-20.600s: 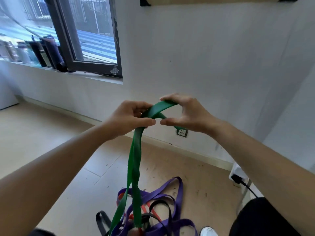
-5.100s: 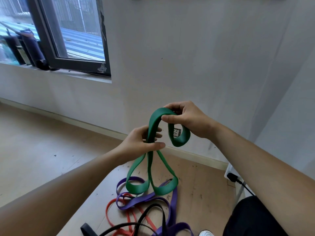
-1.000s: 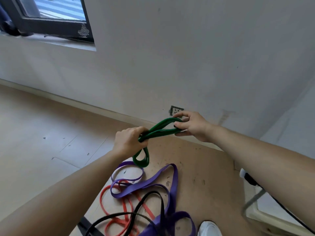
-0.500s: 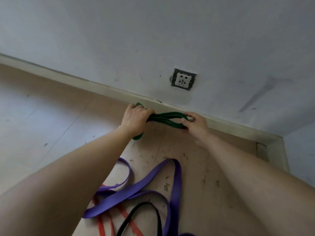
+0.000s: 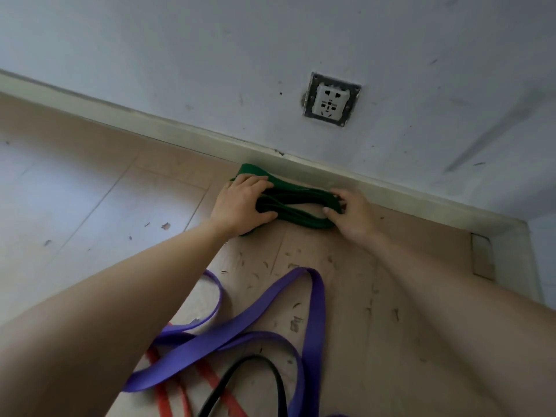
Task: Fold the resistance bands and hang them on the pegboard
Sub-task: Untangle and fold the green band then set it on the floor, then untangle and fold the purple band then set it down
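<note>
Your left hand [image 5: 242, 203] lies palm down over the left end of the folded green resistance band [image 5: 296, 207], fingers curled across the stacked loops and thumb tucked against their near side, holding the bundle. Your right hand [image 5: 350, 213] grips the right end, thumb on the near edge and fingertips [image 5: 338, 195] hooked over the far edge. The green band is gathered into several flat loops and sits low on the wooden floor [image 5: 376, 296], just beside the baseboard [image 5: 180, 127]; one loop pokes out past your left fingers toward the wall. A wall socket [image 5: 331, 99] sits above and between your hands. Nearer to you, a purple band [image 5: 270, 308] sprawls unfolded on the floor, overlapping an orange band [image 5: 216, 383] and a black band [image 5: 255, 365].
</note>
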Tool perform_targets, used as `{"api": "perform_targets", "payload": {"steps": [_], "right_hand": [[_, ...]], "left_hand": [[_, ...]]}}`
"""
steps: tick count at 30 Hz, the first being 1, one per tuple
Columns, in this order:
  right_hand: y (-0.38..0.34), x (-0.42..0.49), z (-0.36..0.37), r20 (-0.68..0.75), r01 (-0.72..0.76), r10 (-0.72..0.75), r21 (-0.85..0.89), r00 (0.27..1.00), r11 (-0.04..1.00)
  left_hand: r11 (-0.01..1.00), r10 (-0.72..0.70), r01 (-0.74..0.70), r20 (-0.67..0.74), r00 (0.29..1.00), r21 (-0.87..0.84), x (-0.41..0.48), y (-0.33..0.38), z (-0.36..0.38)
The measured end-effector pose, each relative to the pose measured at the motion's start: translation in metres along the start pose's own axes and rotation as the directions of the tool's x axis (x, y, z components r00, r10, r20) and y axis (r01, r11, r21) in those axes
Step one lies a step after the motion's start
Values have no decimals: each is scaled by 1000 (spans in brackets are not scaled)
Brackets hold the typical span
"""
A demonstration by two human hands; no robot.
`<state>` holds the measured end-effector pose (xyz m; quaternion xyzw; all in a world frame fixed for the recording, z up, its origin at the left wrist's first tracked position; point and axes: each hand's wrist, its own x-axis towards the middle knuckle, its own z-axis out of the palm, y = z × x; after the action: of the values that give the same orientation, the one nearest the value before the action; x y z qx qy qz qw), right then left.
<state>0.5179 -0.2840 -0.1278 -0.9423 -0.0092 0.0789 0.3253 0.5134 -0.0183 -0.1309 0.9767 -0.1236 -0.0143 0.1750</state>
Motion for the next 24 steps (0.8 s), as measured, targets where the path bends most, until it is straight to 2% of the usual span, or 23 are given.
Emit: {"api": "perform_targets", "payload": {"steps": [6, 9, 13, 16, 18, 21, 24], "right_hand": [[-13, -23, -4, -8, 54, -56, -182, 998, 982], [-28, -47, -9, 13, 86, -86, -204, 996, 975], [-45, -95, -7, 177, 201, -163, -227, 971, 953], [-52, -126, 3, 303, 262, -176, -274, 937, 925], [-53, -142, 11, 330, 234, -130, -295, 935, 926], [-51, -157, 20, 317, 73, 15, -264, 948, 962], [-46, -164, 30, 283, -62, 106, -160, 953, 985]], "left_hand": [[995, 28, -30, -25, 999, -95, -38, 5, -22], [988, -10, 4, -39, 999, -155, -79, 3, -42], [962, -133, 132, 13, 991, -241, -153, -1, -58], [948, -173, 182, 57, 983, -262, -213, -1, -59], [947, -213, 227, 84, 973, -229, -249, -3, -53], [937, -270, 303, 192, 944, -175, -291, -5, -42], [956, -287, 295, 248, 925, 4, -308, 0, -35]]}}
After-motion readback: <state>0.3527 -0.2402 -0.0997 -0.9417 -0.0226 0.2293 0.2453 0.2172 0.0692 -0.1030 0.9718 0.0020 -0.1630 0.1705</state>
